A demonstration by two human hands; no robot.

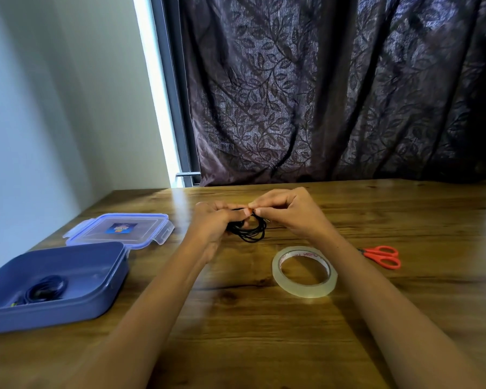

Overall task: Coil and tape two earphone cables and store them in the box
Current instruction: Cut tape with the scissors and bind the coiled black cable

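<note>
A coiled black earphone cable [250, 230] hangs between both hands just above the wooden table [236, 318]. My left hand [213, 220] grips the coil's left side with curled fingers. My right hand [286, 210] pinches the top of the coil with thumb and fingertips; whether tape is between them is too small to tell. A second coiled cable [44, 290] lies inside the open blue box [96, 293] at the left. A roll of clear tape [304, 272] lies flat near my right forearm.
The box's clear lid [118, 230] with blue clips lies behind the box. Red-handled scissors [382, 256] lie to the right of the tape. A dark leaf-patterned curtain [334, 88] hangs behind the table's far edge, and a pale wall stands at the left.
</note>
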